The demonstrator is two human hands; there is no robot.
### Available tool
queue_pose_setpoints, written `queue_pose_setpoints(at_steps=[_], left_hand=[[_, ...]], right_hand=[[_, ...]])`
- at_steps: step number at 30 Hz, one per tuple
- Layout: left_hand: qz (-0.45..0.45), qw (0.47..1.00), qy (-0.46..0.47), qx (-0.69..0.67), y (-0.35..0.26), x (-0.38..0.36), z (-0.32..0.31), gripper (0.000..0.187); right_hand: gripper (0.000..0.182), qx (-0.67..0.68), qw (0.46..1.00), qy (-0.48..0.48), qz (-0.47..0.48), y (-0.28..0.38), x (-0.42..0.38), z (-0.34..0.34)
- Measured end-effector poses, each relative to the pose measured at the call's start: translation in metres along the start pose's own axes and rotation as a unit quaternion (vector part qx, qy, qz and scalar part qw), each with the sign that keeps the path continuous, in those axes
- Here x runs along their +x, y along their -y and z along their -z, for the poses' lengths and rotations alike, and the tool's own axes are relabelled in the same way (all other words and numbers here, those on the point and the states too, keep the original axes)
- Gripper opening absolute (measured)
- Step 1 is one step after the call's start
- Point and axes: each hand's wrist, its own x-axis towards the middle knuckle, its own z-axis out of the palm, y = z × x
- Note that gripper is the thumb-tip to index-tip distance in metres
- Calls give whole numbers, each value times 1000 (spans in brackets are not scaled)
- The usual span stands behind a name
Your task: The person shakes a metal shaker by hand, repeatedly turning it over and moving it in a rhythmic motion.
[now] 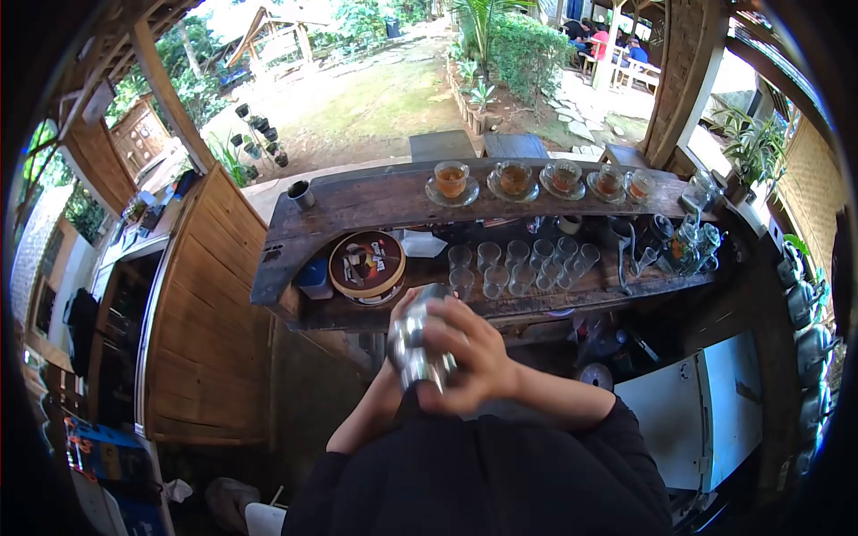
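A shiny metal shaker is held up in front of my chest, tilted and blurred by motion. Wrapped round its right side is my right hand. My left hand grips it from the left and is partly hidden behind the metal. Beyond the hands, on the lower shelf of the wooden counter, lie a round brown box and several empty glasses. Glass cups of amber drink on saucers, such as the leftmost cup, stand along the upper ledge.
A metal cup stands at the ledge's left end. Glassware crowds the shelf's right end. A wooden cabinet is at left, a white open-lidded box at lower right. People sit far off.
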Motion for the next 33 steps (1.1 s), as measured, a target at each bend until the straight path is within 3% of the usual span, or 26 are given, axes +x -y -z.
queue_pose_setpoints(at_steps=[1,2,3,4,5,6,7,9,10,11,13,15,16,17,18,19,20,21,23,25,27,28,29,31,32,33], left_hand=[[3,978,-26,207,-24,-10,-79,45],[-41,965,-33,258,-26,-15,-86,47],[-107,967,4,230,-20,-20,-108,48],[-88,971,-40,220,-19,-17,-104,48],[-69,971,-85,211,-17,-10,-92,48],[90,988,-103,70,-19,2,-40,44],[33,978,-74,194,-14,-2,-31,40],[29,963,-199,181,3,2,3,36],[6,972,-157,173,3,5,-9,34],[133,982,-122,59,-10,9,-20,36],[36,949,-20,313,-21,1,-73,55],[-77,947,8,311,-16,-11,-105,51],[-43,961,-29,273,-14,-7,-99,51],[-10,970,-66,232,-13,1,-84,51],[118,977,-67,163,-20,12,-46,51],[120,990,42,66,-14,11,-25,54],[80,990,-46,108,3,11,11,50],[38,980,-127,151,14,14,33,46],[189,980,-59,-6,-12,1,-57,65],[55,968,-30,245,-18,-9,-85,62],[-33,960,-53,271,-15,-6,-78,56],[36,970,-75,229,-18,1,-71,53],[105,972,-99,183,-23,9,-68,50],[98,986,-101,85,-10,12,-67,42],[102,982,-121,103,-10,12,-69,41],[108,976,-144,119,-9,8,-71,40]], right_hand=[[57,-4,995,-40,95,9,3,5],[60,20,998,2,61,0,-34,11],[66,20,998,-67,-3,11,-35,-1],[54,59,995,-71,26,3,-30,-3],[63,97,991,-74,54,-12,-25,-4],[63,3,995,-22,100,-37,-44,-13],[59,44,985,70,-154,-32,-43,-9],[60,-52,998,38,0,-55,-57,-20],[56,-36,998,39,-37,-38,-42,-7],[63,22,986,52,-154,-10,-20,11],[68,-4,998,-39,-41,12,-17,20],[69,1,966,-258,0,4,-67,-25],[57,18,978,-189,87,-13,-60,-8],[52,27,999,-16,-32,-21,-63,13],[51,-25,1000,-1,-2,-32,-52,7],[49,-75,997,13,27,-38,-43,-3],[58,-85,995,20,-49,-33,-34,-7],[58,-87,995,17,-46,-22,-20,0],[67,-81,994,-41,60,6,1,14],[68,-136,968,-123,172,8,-30,9],[61,-77,926,-292,228,-13,-34,-20],[55,32,997,-61,-21,-9,-50,14],[47,31,998,-17,-54,-18,-43,12],[45,-64,997,-47,20,-36,-32,-3],[44,2,996,-6,-90,-17,-19,13],[53,-49,995,-61,67,-18,-23,11]])
